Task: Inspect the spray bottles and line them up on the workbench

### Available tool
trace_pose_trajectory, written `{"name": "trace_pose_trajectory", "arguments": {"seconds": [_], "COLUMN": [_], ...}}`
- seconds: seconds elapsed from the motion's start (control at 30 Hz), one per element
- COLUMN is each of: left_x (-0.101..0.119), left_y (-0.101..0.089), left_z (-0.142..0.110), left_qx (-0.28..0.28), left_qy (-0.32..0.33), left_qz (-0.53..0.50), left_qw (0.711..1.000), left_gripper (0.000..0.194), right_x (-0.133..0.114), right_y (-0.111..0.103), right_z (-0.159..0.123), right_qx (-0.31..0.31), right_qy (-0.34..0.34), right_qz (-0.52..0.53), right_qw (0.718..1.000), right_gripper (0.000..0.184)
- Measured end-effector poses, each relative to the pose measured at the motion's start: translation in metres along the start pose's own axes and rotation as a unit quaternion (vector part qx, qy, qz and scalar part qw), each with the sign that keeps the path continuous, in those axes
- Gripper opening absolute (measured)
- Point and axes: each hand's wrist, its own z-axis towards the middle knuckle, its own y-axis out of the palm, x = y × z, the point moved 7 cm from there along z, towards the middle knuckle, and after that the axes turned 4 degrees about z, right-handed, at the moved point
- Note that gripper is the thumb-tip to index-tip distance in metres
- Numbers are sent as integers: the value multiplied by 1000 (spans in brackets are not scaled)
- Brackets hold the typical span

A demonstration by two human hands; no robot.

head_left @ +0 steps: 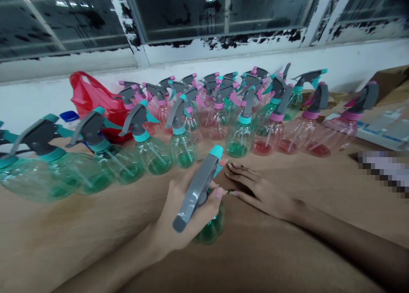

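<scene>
My left hand (179,216) is wrapped round the neck of a green spray bottle (211,229) with a grey trigger head and a teal nozzle. The nozzle points away from me and slightly right. Part of the bottle's body is hidden under my fingers. Just right of it, my right hand (255,188) rests on the brown tabletop (128,250) with its fingers stretched out, holding nothing. Beyond my hands stand a green spray bottle (183,150) and a red-pink spray bottle (266,135), among several others in rows.
A red plastic bag (92,97) sits behind the bottles at the left, near a blue cap (69,116). Brown cardboard (391,82) and a clear plastic container (388,124) are at the right. A white wall with windows (223,16) closes off the back.
</scene>
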Motion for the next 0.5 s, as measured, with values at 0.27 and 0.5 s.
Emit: {"name": "trace_pose_trajectory", "arguments": {"seconds": [0.27, 0.5], "left_x": [0, 1], "left_y": [0, -1], "left_z": [0, 1], "left_qx": [3, 6], "left_qy": [-11, -14], "left_qz": [-1, 1], "left_qw": [1000, 1000], "left_gripper": [35, 34], "right_x": [1, 0], "right_y": [1, 0], "right_z": [0, 0], "right_qx": [-7, -3], "right_qy": [2, 1], "right_qz": [-8, -4], "right_qw": [1000, 1000], "right_gripper": [52, 51]}}
